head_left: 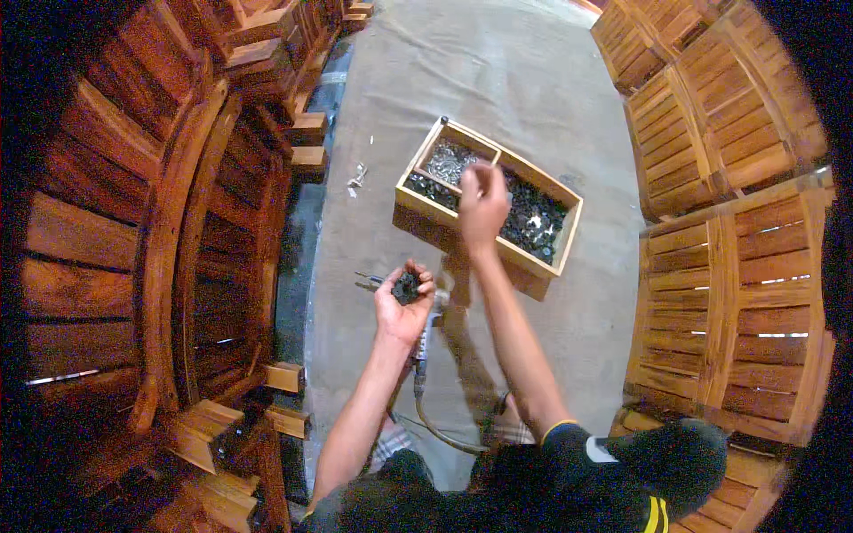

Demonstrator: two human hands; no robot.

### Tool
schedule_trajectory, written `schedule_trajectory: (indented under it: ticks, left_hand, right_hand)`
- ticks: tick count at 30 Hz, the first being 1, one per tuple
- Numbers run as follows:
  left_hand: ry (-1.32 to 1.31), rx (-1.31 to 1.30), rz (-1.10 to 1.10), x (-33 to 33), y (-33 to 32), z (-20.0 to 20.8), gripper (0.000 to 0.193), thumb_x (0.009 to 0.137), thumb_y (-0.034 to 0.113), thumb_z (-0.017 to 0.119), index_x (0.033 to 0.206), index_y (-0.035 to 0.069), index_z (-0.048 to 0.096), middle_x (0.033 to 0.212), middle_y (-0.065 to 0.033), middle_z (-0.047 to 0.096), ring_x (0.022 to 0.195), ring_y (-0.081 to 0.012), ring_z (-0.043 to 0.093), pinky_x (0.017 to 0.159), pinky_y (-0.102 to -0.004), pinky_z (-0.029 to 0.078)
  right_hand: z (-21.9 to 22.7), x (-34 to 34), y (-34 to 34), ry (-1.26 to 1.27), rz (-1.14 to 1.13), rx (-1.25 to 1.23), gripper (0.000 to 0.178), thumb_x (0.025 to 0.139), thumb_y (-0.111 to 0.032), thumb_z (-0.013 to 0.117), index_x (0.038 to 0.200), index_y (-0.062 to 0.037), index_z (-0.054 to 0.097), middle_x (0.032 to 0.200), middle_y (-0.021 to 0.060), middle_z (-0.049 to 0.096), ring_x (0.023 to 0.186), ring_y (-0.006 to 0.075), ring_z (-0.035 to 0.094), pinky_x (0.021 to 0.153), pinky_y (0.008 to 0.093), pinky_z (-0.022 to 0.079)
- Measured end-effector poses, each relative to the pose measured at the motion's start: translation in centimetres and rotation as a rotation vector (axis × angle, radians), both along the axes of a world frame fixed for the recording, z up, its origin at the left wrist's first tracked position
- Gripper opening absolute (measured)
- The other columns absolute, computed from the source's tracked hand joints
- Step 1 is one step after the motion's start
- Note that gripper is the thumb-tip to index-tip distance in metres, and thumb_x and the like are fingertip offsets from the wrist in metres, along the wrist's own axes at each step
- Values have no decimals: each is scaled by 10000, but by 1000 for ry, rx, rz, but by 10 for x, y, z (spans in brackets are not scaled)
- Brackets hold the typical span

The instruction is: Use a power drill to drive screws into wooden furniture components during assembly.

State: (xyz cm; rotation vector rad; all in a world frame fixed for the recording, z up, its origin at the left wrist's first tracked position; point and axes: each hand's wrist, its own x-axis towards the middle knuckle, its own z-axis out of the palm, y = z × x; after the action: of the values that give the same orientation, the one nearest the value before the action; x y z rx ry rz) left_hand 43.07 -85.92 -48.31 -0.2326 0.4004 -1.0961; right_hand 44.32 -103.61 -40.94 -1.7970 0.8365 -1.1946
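Currently, black pieces (407,286) lie in the left hand (402,322)

From afar, I see this palm turned upward, its fingers curled around the heap; which way each piece points, I cannot tell. The pieces look small, dark and rather dull. The right hand (484,210) is above the wooden box (570,236), thumb and fingertips near together, but blurred, so I cannot tell if it pinches something. This box has its long axis from upper left to lower right. Silvery hardware (444,162) lies in its small compartment (498,157), dark pieces (522,197) beside it.
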Motion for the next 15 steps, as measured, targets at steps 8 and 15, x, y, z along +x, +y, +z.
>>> schedule_trajectory:
  ticks: [8, 15]
  left_hand:
    - [71, 186, -39, 10, 1, 29, 253, 857, 83, 442, 1041, -62, 538, 1175, -219, 529, 1140, -362, 478, 948, -440, 447]
    - [144, 30, -53, 16, -14, 48, 346, 852, 57, 382, 1162, -53, 488, 1325, -208, 427, 1305, -336, 312, 1077, -485, 279]
  right_hand:
    - [-52, 64, -137, 1216, 538, -526, 327, 628, -165, 660, 891, 27, 632, 822, 225, 637, 797, 337, 633, 733, 417, 511]
    - [-65, 75, -138, 1218, 651, -509, 350, 573, -188, 733, 874, -30, 649, 823, 180, 648, 776, 332, 632, 698, 397, 509]
